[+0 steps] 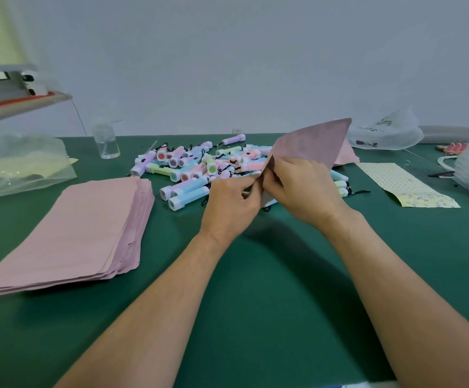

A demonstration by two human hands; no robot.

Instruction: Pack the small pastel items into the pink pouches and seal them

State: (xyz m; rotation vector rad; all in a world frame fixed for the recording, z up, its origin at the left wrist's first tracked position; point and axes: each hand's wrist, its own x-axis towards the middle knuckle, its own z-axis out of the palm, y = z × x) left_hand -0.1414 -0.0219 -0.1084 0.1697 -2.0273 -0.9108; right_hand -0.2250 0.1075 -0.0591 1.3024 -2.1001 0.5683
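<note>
Our left hand point(233, 197) and right hand point(300, 189) pinch a pink pouch point(311, 144) above the pastel items point(197, 169) near the surface's point(255, 275) far edge; we judge it light and floppy, best gripped at its mouth.

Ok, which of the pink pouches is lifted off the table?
The single pouch tilted up over the pastel items, pinched at its lower edge by left hand and right hand. The rest lie flat, mostly in the stack at left.
</note>
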